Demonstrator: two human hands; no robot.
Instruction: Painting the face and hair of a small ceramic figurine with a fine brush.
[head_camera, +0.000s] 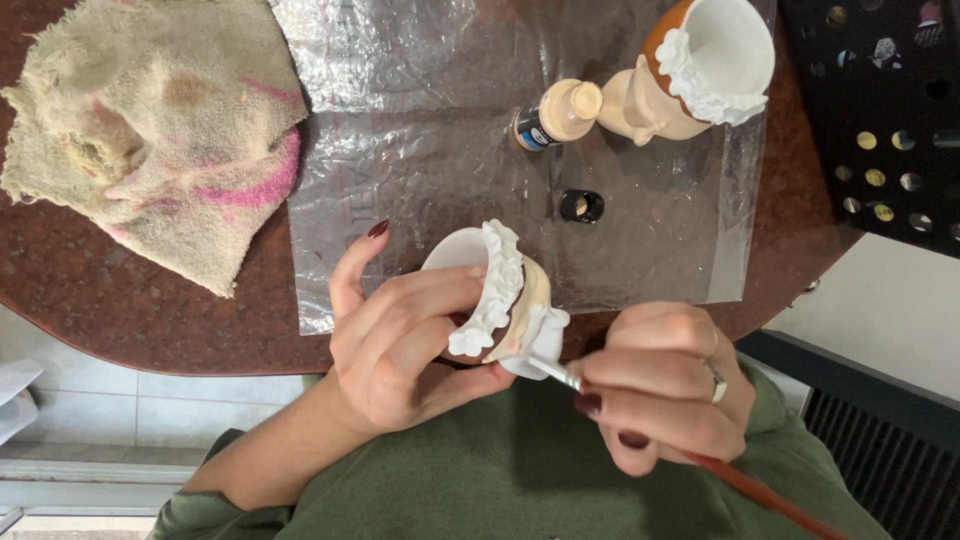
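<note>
Left hand (400, 350) grips a white ceramic flower-trimmed figurine pot (500, 295) over the desk's near edge. Right hand (660, 385) pinches a red-handled paintbrush (740, 480), bristles touching it. Beige patches painted; much remains white.

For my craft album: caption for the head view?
Left hand holds a figurine; right hand paints it with a brush.

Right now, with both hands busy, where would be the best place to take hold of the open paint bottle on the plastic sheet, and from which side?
Take the paint bottle around its beige body, coming from above. It lies tilted against the painted figurine, so its sides are probably free while the right end is blocked. Its cap is off, so keep the open end raised.
</note>
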